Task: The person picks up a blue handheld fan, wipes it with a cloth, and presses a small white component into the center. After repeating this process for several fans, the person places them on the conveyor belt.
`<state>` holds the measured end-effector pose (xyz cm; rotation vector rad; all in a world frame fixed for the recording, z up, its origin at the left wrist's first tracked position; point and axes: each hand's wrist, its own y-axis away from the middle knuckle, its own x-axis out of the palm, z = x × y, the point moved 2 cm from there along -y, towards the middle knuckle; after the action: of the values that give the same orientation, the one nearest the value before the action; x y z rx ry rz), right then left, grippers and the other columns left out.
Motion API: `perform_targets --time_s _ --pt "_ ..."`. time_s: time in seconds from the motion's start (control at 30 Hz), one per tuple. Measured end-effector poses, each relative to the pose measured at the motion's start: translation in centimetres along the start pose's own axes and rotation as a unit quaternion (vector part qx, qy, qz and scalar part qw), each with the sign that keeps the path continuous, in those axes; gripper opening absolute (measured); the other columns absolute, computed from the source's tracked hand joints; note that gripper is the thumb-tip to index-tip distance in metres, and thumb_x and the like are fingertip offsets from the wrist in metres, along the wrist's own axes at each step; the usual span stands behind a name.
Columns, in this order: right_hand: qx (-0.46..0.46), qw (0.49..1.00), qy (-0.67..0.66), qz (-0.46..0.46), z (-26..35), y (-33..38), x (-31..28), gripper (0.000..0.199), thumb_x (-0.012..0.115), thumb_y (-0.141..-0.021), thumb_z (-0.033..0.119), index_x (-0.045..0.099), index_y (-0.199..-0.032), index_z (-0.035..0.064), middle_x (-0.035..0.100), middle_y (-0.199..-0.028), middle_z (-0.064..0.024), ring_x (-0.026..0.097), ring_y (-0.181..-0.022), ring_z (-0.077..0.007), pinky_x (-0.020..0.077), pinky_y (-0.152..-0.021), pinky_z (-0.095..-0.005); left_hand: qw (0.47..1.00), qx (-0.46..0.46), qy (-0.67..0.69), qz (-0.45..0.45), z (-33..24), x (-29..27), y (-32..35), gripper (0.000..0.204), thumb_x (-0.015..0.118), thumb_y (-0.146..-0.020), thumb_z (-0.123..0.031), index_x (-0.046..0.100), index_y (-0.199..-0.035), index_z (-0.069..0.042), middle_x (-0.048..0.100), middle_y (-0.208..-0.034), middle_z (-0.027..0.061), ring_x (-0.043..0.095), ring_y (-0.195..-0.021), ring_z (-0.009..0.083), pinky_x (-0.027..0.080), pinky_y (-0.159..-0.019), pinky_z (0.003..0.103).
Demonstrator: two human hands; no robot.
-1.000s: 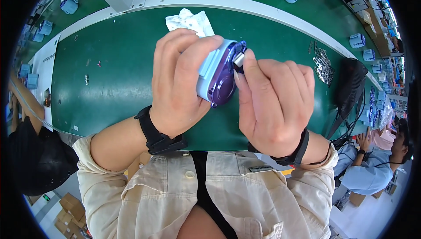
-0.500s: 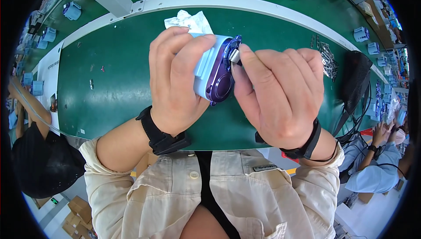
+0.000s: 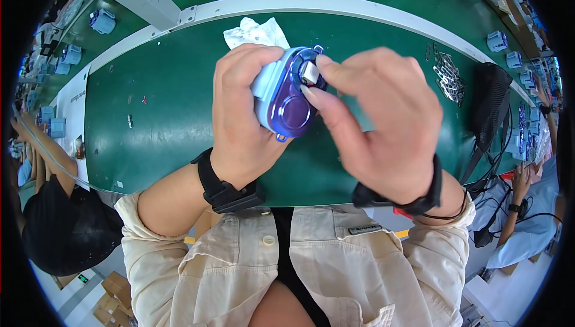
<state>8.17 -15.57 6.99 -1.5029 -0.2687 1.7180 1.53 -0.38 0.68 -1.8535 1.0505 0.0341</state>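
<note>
The left hand (image 3: pixel 239 105) is holding a light blue box with a purple front (image 3: pixel 286 96) over the green bench (image 3: pixel 173 129), near the middle of the view. The right hand (image 3: pixel 392 129) is sitting at three o'clock from the box. Its thumb and finger are making a narrow gap by a silver block (image 3: pixel 309 73) in the purple front. I cannot tell if they are pinching it. Crumpled white paper (image 3: pixel 257 32) is lying at eleven o'clock. Farther off at three o'clock, shiny metal bits (image 3: pixel 449 81) are lying in a pile.
</note>
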Motion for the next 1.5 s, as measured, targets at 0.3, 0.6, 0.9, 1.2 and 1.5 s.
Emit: perform_targets --time_s 0.3,0.6,0.9,1.2,1.5 --pt "0.038 0.892 -0.441 0.089 -2.8 -0.5 1.3 0.040 0.072 -0.083 0.010 0.060 -0.120 0.0000 0.063 -0.111 -0.0097 0.061 -0.102 -0.0199 0.0470 -0.091 -0.0319 0.991 0.018 0.125 0.036 -0.6 -0.1 0.0 0.069 0.087 -0.067 -0.015 0.046 -0.123 -0.005 0.054 -0.115 0.0138 0.055 -0.106 0.0314 0.046 -0.091 0.041" --pt "0.245 0.694 -0.660 0.151 -1.2 1.2 3.4 0.047 0.059 -0.096 0.023 0.049 -0.135 -0.0001 0.052 -0.132 -0.0116 0.053 -0.118 -0.0168 0.0464 -0.095 -0.0304 0.992 -0.028 0.123 0.027 -0.6 0.4 0.8 0.072 0.088 -0.065 -0.013 0.047 -0.123 -0.006 0.053 -0.119 0.0146 0.055 -0.108 0.0323 0.046 -0.092 0.041" --pt "0.269 0.590 -0.745 0.159 -0.9 0.7 3.6 0.057 0.052 -0.099 0.032 0.038 -0.143 0.0004 0.049 -0.136 -0.0138 0.052 -0.119 -0.0184 0.0452 -0.098 -0.0322 0.974 -0.089 0.197 0.062 -0.7 0.5 1.5 0.087 0.088 -0.069 -0.013 0.028 -0.132 -0.007 0.043 -0.125 0.0130 0.053 -0.111 0.0257 0.047 -0.092 0.038" --pt "0.147 0.760 -0.618 0.137 -2.4 1.3 4.4 0.049 0.054 -0.097 0.025 0.047 -0.136 -0.0028 0.042 -0.143 -0.0192 0.047 -0.128 -0.0270 0.0379 -0.106 -0.0374 0.979 -0.048 0.174 0.094 0.0 0.1 1.5 0.095 0.095 -0.057 -0.028 0.036 -0.128 -0.007 0.050 -0.119 0.0162 0.053 -0.108 0.0312 0.046 -0.088 0.043" --pt "0.081 0.783 -0.590 0.178 -1.3 1.1 3.9 0.045 0.054 -0.096 0.018 0.049 -0.135 -0.0025 0.042 -0.143 -0.0203 0.044 -0.130 -0.0297 0.0348 -0.108 -0.0397 0.970 0.036 0.240 0.020 -0.5 0.6 1.3 0.090 0.096 -0.054 -0.027 0.042 -0.123 -0.007 0.055 -0.111 0.0175 0.057 -0.100 0.0314 0.048 -0.081 0.042"
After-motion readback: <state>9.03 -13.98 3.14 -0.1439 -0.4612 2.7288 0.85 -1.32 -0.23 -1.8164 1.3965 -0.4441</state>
